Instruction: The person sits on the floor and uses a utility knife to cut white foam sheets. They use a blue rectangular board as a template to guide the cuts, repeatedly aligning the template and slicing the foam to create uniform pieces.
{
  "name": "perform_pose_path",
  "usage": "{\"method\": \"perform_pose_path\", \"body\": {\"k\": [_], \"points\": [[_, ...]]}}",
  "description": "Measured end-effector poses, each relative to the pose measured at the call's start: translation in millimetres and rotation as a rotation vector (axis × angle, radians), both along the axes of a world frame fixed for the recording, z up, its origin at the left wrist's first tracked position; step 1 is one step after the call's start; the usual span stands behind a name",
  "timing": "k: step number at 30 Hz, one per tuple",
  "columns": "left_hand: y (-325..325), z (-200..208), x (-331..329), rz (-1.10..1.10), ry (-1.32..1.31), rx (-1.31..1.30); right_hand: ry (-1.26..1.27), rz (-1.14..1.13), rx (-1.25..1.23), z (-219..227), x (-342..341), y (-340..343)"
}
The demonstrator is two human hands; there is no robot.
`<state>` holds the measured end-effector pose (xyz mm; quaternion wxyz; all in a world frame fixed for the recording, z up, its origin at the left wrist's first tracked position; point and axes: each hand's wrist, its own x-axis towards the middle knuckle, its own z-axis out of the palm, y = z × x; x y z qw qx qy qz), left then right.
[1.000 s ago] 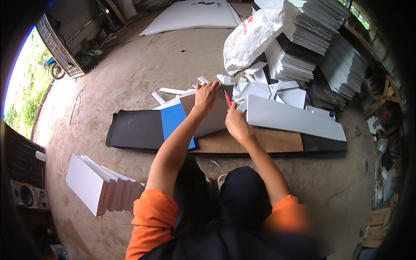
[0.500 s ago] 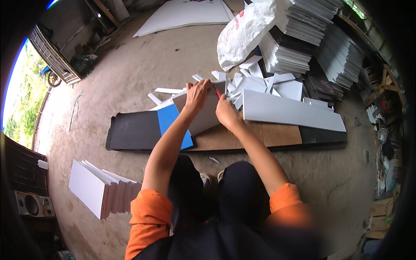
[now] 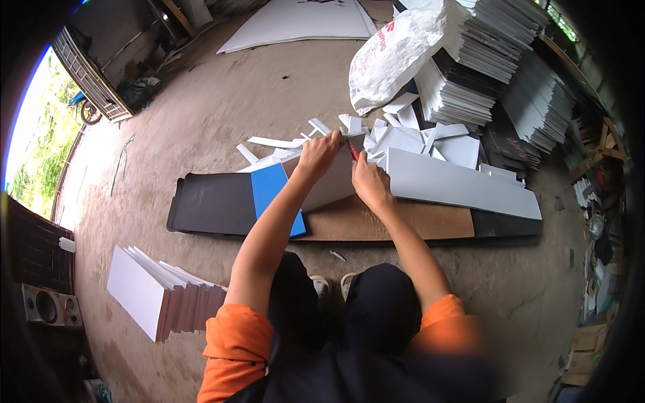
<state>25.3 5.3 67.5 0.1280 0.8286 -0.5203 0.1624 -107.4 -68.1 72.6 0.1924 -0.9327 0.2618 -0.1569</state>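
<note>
A red-handled knife (image 3: 354,153) is in my right hand (image 3: 371,180), its tip at the far end of a tilted greyish-white board (image 3: 334,180). My left hand (image 3: 318,156) is closed over the far edge of that board, just left of the blade. The board's near part rests on a brown sheet (image 3: 410,219) over a long black base (image 3: 211,203). A blue panel (image 3: 275,196) lies across the base under my left forearm. Right of my right hand is a long white board (image 3: 460,181). My fingers partly hide the knife's handle.
White offcuts (image 3: 396,140) lie heaped beyond my hands. A white sack (image 3: 393,62) and tall stacks of boards (image 3: 457,91) stand at the far right. Cut white panels (image 3: 144,292) stand on the floor at left. Large white sheets (image 3: 295,28) lie far off.
The whole view has shifted slightly, moving things rightward in the picture. Both hands stay at the board's far end, and the knife sits a little lower relative to my left fingers.
</note>
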Motion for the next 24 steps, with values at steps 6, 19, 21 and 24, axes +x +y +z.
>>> {"method": "perform_pose_path", "body": {"k": [6, 19, 21, 24], "points": [[-0.6, -0.1, 2.9, -0.029, 0.031, -0.058, 0.144, -0.011, -0.038, 19.1, -1.9, 6.5], [4.0, 9.7, 5.3, -0.086, 0.114, 0.05, 0.236, -0.003, 0.07, 35.3, -3.4, 3.8], [6.2, 6.4, 0.6, -0.099, 0.109, 0.039, 0.267, -0.024, 0.138, 36.0, 0.1, 1.2], [2.4, 4.2, -0.7, -0.101, 0.088, -0.001, 0.35, -0.018, 0.245, 25.2, 6.8, -11.0]]}}
